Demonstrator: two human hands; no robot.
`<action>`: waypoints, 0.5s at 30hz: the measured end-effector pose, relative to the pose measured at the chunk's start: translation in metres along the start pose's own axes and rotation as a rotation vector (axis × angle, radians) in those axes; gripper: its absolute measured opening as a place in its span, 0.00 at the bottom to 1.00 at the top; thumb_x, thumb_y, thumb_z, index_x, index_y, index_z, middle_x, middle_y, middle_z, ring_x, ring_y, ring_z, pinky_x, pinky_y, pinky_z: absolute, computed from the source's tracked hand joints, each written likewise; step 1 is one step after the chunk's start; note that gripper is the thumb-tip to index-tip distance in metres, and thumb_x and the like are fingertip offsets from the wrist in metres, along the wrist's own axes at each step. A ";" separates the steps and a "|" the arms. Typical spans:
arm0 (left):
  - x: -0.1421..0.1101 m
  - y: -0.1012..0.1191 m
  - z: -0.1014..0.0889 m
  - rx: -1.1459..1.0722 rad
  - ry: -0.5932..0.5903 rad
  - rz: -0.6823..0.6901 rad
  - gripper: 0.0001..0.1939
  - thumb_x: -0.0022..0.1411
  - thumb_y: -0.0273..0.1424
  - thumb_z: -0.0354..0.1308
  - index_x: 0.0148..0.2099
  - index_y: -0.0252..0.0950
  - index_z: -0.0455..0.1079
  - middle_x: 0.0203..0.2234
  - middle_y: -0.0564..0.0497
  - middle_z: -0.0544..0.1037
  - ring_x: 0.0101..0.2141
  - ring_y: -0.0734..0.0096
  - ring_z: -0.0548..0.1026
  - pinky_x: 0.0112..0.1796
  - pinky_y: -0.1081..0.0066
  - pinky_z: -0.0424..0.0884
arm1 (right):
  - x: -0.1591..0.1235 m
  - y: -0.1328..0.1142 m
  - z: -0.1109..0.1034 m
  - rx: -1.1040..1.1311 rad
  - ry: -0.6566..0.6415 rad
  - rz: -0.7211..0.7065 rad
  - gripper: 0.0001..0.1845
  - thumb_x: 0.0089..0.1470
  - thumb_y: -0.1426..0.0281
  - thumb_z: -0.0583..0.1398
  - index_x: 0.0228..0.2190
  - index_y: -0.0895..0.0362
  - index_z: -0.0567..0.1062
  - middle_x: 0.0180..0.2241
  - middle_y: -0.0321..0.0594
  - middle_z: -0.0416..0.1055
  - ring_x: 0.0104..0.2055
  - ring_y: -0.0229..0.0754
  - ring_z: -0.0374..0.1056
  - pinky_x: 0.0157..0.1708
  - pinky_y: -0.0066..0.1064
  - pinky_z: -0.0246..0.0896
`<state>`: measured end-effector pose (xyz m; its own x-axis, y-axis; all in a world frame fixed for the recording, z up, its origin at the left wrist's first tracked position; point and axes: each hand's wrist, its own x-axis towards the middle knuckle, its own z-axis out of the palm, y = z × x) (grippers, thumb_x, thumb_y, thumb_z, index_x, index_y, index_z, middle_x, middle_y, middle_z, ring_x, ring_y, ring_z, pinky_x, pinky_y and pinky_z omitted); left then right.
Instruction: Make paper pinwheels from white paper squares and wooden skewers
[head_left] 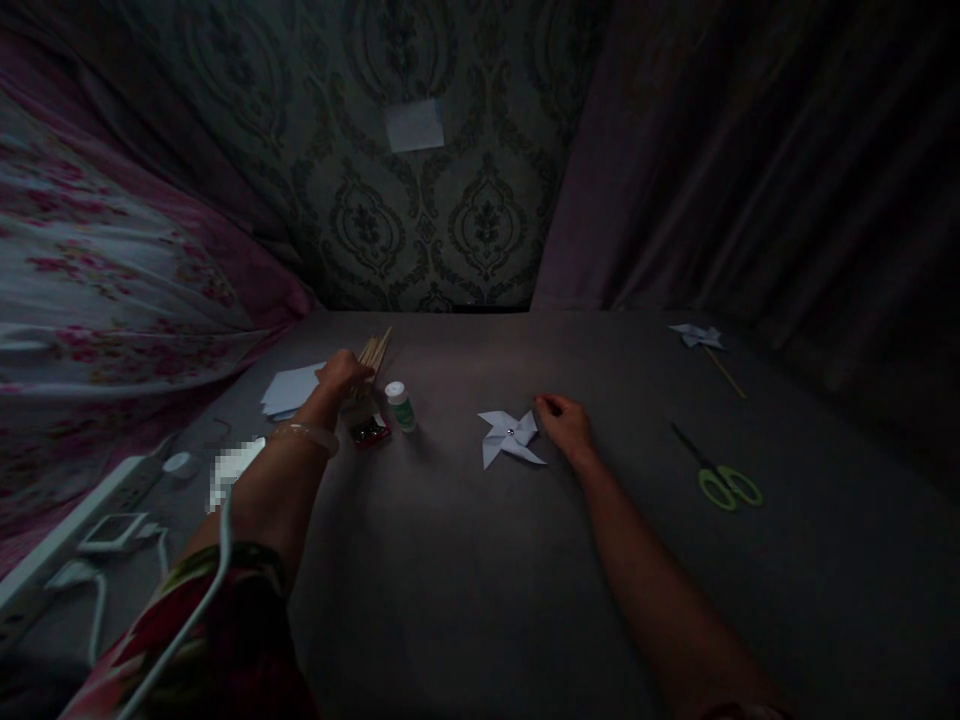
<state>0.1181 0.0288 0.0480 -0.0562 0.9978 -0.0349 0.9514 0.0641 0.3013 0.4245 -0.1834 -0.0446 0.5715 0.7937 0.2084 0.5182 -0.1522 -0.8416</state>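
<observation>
My left hand [341, 374] reaches to a bundle of thin wooden sticks [375, 350] standing in a container and has its fingers closed on them. A small white glue bottle [400, 405] and a little dark box of shiny bits [369, 432] sit just right of that hand. My right hand [564, 420] rests on the grey surface with its fingers curled, touching the edge of a white paper pinwheel [510, 437] that lies flat. What the right fingers pinch, if anything, is too dark to see.
Green-handled scissors [721, 480] lie to the right. A finished pinwheel on a stick [701, 340] rests at the far right. White paper sheets [291, 390] lie at the back left. A power strip and cables [112, 520] run along the left edge beside floral bedding [112, 280].
</observation>
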 end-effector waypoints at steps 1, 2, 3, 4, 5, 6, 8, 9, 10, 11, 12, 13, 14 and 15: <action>-0.004 0.001 -0.005 -0.003 0.055 -0.035 0.13 0.48 0.35 0.62 0.34 0.30 0.71 0.39 0.31 0.76 0.45 0.41 0.72 0.41 0.54 0.64 | 0.000 -0.002 -0.002 -0.022 -0.042 -0.021 0.15 0.52 0.62 0.55 0.34 0.56 0.79 0.37 0.44 0.77 0.39 0.45 0.71 0.42 0.36 0.63; -0.010 0.002 -0.011 -0.006 0.098 -0.058 0.14 0.50 0.36 0.60 0.35 0.30 0.72 0.41 0.30 0.76 0.46 0.42 0.72 0.42 0.54 0.64 | -0.001 -0.004 -0.005 -0.055 -0.080 -0.047 0.15 0.53 0.63 0.55 0.35 0.55 0.79 0.39 0.43 0.76 0.41 0.45 0.70 0.44 0.37 0.62; -0.016 0.004 -0.017 -0.014 0.154 -0.077 0.14 0.52 0.36 0.58 0.36 0.30 0.72 0.42 0.30 0.76 0.46 0.42 0.72 0.43 0.53 0.63 | -0.002 -0.008 -0.007 -0.098 -0.118 -0.075 0.14 0.53 0.63 0.56 0.36 0.54 0.78 0.41 0.42 0.76 0.44 0.46 0.69 0.46 0.39 0.60; -0.023 0.006 -0.024 -0.024 0.209 -0.089 0.14 0.53 0.36 0.56 0.37 0.30 0.72 0.42 0.31 0.76 0.46 0.43 0.72 0.44 0.52 0.63 | -0.003 -0.012 -0.009 -0.145 -0.155 -0.103 0.13 0.53 0.63 0.56 0.36 0.53 0.78 0.42 0.42 0.75 0.47 0.47 0.67 0.49 0.42 0.57; -0.032 0.009 -0.029 -0.037 0.257 -0.088 0.13 0.54 0.35 0.55 0.38 0.31 0.72 0.41 0.33 0.77 0.46 0.44 0.72 0.44 0.52 0.63 | -0.005 -0.016 -0.011 -0.192 -0.192 -0.129 0.13 0.53 0.63 0.56 0.37 0.52 0.78 0.44 0.41 0.74 0.50 0.48 0.65 0.51 0.44 0.54; -0.043 0.013 -0.034 -0.086 0.361 -0.075 0.13 0.53 0.35 0.55 0.38 0.32 0.73 0.39 0.35 0.78 0.45 0.46 0.73 0.44 0.52 0.63 | -0.006 -0.020 -0.013 -0.235 -0.229 -0.148 0.13 0.54 0.63 0.57 0.38 0.51 0.78 0.46 0.41 0.73 0.52 0.49 0.63 0.52 0.46 0.52; -0.069 0.022 -0.039 -0.201 0.501 -0.003 0.13 0.52 0.34 0.55 0.37 0.33 0.73 0.35 0.39 0.79 0.41 0.51 0.74 0.44 0.54 0.64 | -0.010 -0.027 -0.015 -0.303 -0.297 -0.175 0.13 0.54 0.63 0.58 0.39 0.52 0.77 0.49 0.42 0.71 0.55 0.51 0.60 0.53 0.48 0.48; -0.084 0.028 -0.039 -0.268 0.528 0.054 0.12 0.52 0.35 0.54 0.36 0.33 0.74 0.34 0.41 0.79 0.39 0.54 0.75 0.43 0.57 0.65 | -0.012 -0.029 -0.016 -0.332 -0.326 -0.186 0.13 0.54 0.62 0.58 0.39 0.52 0.77 0.50 0.43 0.70 0.55 0.51 0.59 0.53 0.49 0.48; -0.100 0.033 -0.037 -0.342 0.546 0.113 0.12 0.52 0.35 0.54 0.35 0.33 0.74 0.33 0.42 0.79 0.37 0.58 0.75 0.41 0.60 0.66 | -0.013 -0.031 -0.016 -0.357 -0.353 -0.196 0.13 0.54 0.62 0.58 0.39 0.52 0.77 0.51 0.43 0.69 0.56 0.51 0.58 0.53 0.49 0.47; -0.116 0.039 -0.034 -0.412 0.531 0.173 0.12 0.51 0.34 0.54 0.35 0.33 0.73 0.32 0.44 0.79 0.35 0.61 0.75 0.39 0.63 0.67 | -0.014 -0.032 -0.016 -0.377 -0.373 -0.208 0.13 0.53 0.62 0.58 0.39 0.52 0.77 0.51 0.43 0.69 0.56 0.51 0.58 0.53 0.48 0.47; -0.132 0.044 -0.029 -0.467 0.507 0.232 0.11 0.51 0.34 0.54 0.34 0.33 0.73 0.31 0.46 0.79 0.34 0.63 0.75 0.38 0.66 0.67 | -0.015 -0.032 -0.016 -0.394 -0.388 -0.221 0.13 0.53 0.62 0.58 0.39 0.52 0.77 0.51 0.43 0.69 0.56 0.51 0.58 0.52 0.48 0.47; -0.147 0.048 -0.023 -0.507 0.482 0.285 0.10 0.50 0.34 0.54 0.32 0.34 0.73 0.29 0.48 0.78 0.32 0.65 0.75 0.37 0.67 0.67 | -0.016 -0.032 -0.016 -0.408 -0.399 -0.233 0.13 0.53 0.62 0.59 0.39 0.52 0.77 0.51 0.43 0.69 0.56 0.51 0.57 0.52 0.47 0.47; -0.161 0.052 -0.015 -0.541 0.441 0.331 0.09 0.50 0.34 0.54 0.31 0.35 0.72 0.27 0.49 0.77 0.31 0.67 0.74 0.36 0.68 0.67 | -0.017 -0.032 -0.015 -0.422 -0.406 -0.242 0.13 0.53 0.62 0.59 0.39 0.52 0.77 0.51 0.43 0.69 0.55 0.52 0.58 0.52 0.47 0.47; -0.173 0.055 -0.007 -0.579 0.395 0.370 0.08 0.50 0.34 0.54 0.30 0.35 0.71 0.26 0.50 0.77 0.30 0.68 0.74 0.36 0.68 0.67 | -0.018 -0.032 -0.015 -0.435 -0.409 -0.250 0.14 0.52 0.62 0.59 0.40 0.52 0.77 0.51 0.43 0.69 0.55 0.52 0.58 0.52 0.46 0.47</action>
<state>0.1782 -0.1396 0.0770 0.0263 0.8809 0.4725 0.6268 -0.3827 0.6787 0.4072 -0.2012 -0.0138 0.1558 0.9834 0.0931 0.8639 -0.0899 -0.4956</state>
